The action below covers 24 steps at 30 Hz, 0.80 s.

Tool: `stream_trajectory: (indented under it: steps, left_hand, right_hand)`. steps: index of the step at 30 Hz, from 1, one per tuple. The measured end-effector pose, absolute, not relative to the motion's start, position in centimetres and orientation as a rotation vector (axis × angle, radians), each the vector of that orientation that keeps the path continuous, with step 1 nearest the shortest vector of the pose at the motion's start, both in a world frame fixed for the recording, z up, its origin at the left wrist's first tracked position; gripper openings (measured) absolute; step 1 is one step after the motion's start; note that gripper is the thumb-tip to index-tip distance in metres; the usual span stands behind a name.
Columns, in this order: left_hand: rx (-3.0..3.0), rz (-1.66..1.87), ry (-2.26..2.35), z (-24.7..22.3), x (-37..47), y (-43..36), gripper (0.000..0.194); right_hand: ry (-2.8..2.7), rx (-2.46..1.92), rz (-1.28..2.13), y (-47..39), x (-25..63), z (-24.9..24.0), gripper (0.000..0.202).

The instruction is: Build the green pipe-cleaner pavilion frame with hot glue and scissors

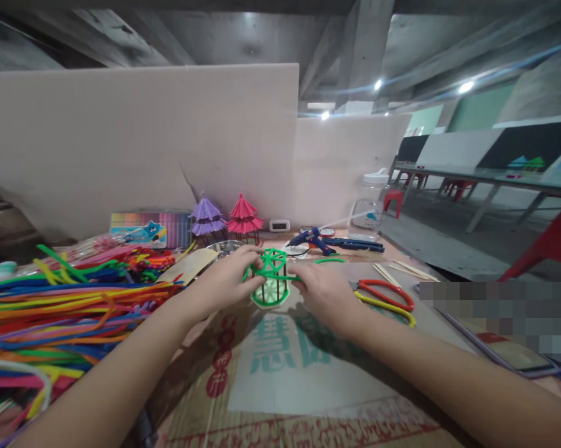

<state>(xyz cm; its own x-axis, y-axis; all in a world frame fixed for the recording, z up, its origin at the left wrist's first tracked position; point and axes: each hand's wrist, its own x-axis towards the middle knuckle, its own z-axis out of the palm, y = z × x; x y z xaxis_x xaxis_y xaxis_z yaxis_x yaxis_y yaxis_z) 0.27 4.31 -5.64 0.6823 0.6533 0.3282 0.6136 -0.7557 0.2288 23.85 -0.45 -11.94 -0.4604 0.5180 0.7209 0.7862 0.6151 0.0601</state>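
Left hand (243,274): thumb and fingers closed on the upper ring of a green fuzzy-stem frame with brown posts (271,272). Right hand (327,295): apparently pinching a green stem (293,278) beside the ring. Frame upright on printed cardboard (196,414), nearer the desk's (399,254) far edge. Technique: brace the ring lightly, keep the stem level; hard pressure could lean the posts. Left fingertips hide part of the ring; right grip's contact unclear; desk's right side partly pixelated.

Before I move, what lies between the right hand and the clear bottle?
Between the right hand and the bottle, the head view shows loose green strips, then a dark blue tool nearer the bottle.
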Motion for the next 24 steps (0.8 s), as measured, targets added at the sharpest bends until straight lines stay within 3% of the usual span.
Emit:
stream_trajectory:
  steps: [6, 19, 24]
  left_hand:
    - [2.74, 0.625, 1.039, -5.8, 1.0, 3.7, 0.011]
    - [2.747, 0.637, 1.076, -6.2, 1.7, 3.2, 0.006]
    - [2.716, 0.778, 1.038, -7.0, 1.9, 3.3, 0.017]
  right_hand:
    - [-2.108, -0.911, -0.503, -0.9, 24.1, -11.1, 0.011]
    - [-2.083, -0.872, -0.396, -0.3, 24.5, -11.4, 0.01]
    - [-2.086, -0.88, -0.362, -0.2, 24.6, -11.7, 0.011]
